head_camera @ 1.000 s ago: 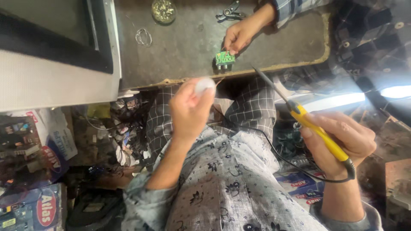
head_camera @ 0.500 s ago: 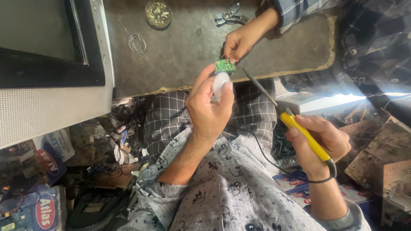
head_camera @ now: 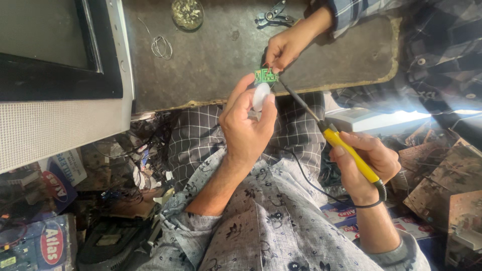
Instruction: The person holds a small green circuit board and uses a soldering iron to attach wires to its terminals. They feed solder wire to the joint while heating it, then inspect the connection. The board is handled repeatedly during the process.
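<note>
I am pinching a small white round disc [head_camera: 260,96] in my left hand [head_camera: 246,125], raising it just beside the small green circuit board [head_camera: 265,76] so they meet. My right hand [head_camera: 369,163] is clamping the yellow-handled soldering iron [head_camera: 346,150], tip angled at the board, which another person's hand [head_camera: 286,47] is steadying at the worn grey desk [head_camera: 221,60] edge.

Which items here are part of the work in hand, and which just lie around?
In use: small green circuit board, yellow-handled soldering iron in the right hand, white round piece in the left hand, another person's hand.
Lying about: pliers, wire coil, round dish.
</note>
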